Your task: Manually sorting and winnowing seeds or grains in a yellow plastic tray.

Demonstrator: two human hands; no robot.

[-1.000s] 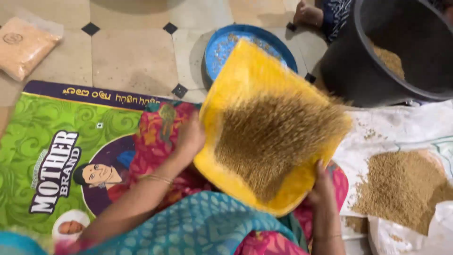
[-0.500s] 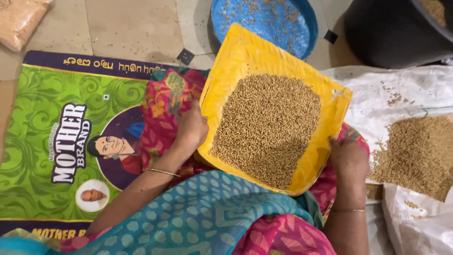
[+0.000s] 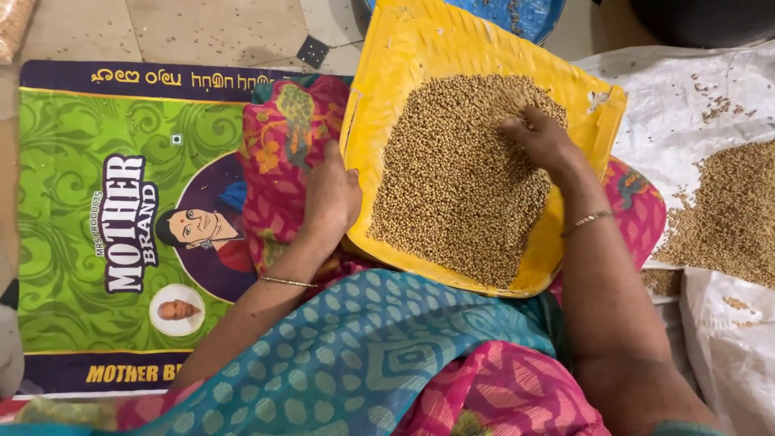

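Yellow woven winnowing tray (image 3: 420, 48), flat and ridged, rests on the lap, spread with small round tan grains (image 3: 452, 186); left hand (image 3: 331, 194) fingers clamped on its rim, right hand (image 3: 541, 137) fingers loosely apart in the grains.

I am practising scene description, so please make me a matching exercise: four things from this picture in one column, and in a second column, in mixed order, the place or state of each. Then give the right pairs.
Things:
1. left hand
2. right hand
3. yellow tray
4. loose heap of grain

Places or states:
A. lies on the white sheet at the right
B. grips the tray's left edge
C. rests on the person's lap, holding a layer of grain
D. fingers down in the grain on the tray

Right pairs: 1-B, 2-D, 3-C, 4-A
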